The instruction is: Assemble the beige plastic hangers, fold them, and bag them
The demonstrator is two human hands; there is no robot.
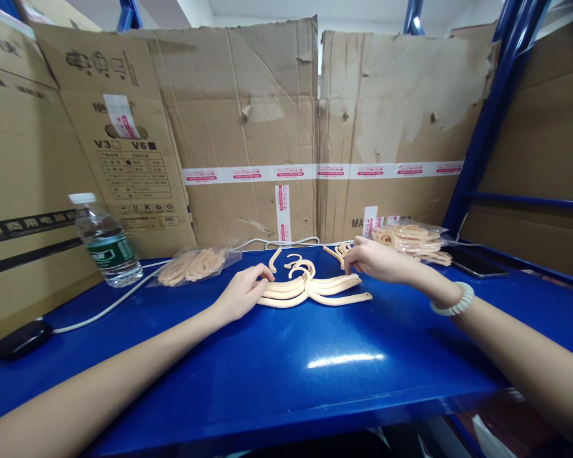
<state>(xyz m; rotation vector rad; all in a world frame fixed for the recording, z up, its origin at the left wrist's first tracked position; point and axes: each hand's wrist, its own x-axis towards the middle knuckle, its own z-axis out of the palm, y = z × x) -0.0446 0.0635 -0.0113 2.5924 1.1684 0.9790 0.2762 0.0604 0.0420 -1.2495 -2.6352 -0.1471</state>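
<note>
Several pale beige, rubbery-looking curved strips [332,300] lie on the blue table, fanned left and right from a middle point, with curled pieces [304,266] behind that point. My left hand [244,289] rests at the left ends of the strips, its fingers bent and closed over them. Over the right ends hovers my right hand [375,257], thumb and fingers bent together in a pinch beside a small group of curled strips [334,254]. What its fingertips hold, if anything, is hidden. One short loose strip [274,259] lies behind my left hand.
Clear plastic bags of similar beige strips lie at the left [193,264] and right [410,238]. A water bottle [106,245], a black device [21,339] with a white cable [109,308], and a phone [477,262] are on the blue table [267,381]. Cardboard [248,127] walls the back.
</note>
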